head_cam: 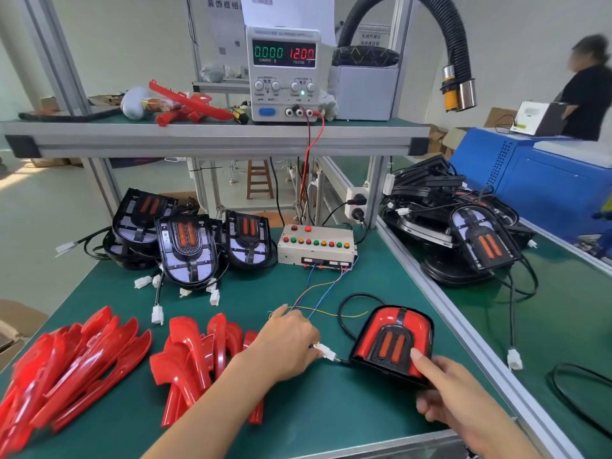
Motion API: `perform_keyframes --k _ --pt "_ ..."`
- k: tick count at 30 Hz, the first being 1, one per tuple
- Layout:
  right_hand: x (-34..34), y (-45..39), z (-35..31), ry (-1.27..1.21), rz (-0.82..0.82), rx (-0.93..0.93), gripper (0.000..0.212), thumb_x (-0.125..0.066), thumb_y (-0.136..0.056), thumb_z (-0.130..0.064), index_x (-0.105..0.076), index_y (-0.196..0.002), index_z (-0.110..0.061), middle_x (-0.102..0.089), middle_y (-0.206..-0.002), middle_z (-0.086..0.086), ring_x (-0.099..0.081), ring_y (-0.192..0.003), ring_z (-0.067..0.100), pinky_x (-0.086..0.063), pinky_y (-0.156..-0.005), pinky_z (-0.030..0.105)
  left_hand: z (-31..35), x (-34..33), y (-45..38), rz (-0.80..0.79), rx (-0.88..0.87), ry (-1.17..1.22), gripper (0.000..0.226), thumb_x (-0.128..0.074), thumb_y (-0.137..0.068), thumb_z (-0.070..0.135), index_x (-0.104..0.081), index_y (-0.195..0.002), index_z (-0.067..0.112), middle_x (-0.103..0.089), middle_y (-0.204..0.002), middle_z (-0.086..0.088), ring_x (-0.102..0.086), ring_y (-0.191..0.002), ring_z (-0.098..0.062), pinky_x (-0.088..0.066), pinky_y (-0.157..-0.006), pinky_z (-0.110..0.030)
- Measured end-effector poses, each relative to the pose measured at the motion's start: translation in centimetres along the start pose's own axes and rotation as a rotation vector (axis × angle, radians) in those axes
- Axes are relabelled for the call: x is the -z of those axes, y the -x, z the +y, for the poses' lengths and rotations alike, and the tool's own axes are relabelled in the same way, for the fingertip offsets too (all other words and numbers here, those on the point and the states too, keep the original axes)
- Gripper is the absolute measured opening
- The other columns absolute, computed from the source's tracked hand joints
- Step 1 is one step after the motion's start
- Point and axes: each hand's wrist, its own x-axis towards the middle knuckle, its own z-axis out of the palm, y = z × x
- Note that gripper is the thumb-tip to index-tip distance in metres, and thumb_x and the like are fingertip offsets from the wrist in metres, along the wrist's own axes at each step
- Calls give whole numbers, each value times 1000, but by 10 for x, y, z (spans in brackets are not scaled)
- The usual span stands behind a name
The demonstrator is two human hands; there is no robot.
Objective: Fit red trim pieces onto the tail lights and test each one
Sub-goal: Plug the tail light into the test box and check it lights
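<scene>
A tail light with red trim fitted lies on the green mat at the right front. My right hand grips its near edge, thumb on the lens. My left hand pinches the white connector on the light's cable beside it. Two heaps of loose red trim pieces lie at the left front. Several bare tail lights with dangling white plugs sit at the back left.
A test box with coloured buttons sits mid-table, thin wires running toward my left hand. A power supply on the shelf reads 0.000 and 12.00. More tail lights pile on the right bench. A person stands far right.
</scene>
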Motion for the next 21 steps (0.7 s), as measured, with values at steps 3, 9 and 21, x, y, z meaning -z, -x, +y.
perform_keyframes --k 3,9,21 --pt "-9 -5 4 -129 15 108 30 -62 -100 -27 -60 -116 -1 -67 -93 19 -58 -51 23 -49 -42 28 -1 2 -3 -3 4 4 41 -47 -100 50 -71 -111 20 -69 -106 -5 -54 -113 -26 -33 -109 -38" --pt "-28 -22 -2 -277 51 329 19 -53 -104 -16 -57 -119 -7 -67 -102 21 -62 -57 26 -56 -50 31 -13 21 -18 52 116 174 44 -41 -103 49 -64 -88 15 -69 -94 -8 -56 -98 -29 -41 -84 -36" --pt "-34 -57 15 -326 72 408 16 -46 -103 0 -55 -116 -1 -66 -92 30 -59 -50 42 -48 -50 42 -69 29 -123 245 433 341 44 -45 -98 9 -49 -142 6 -43 -145 -13 -48 -127 -34 -44 -105 -42"
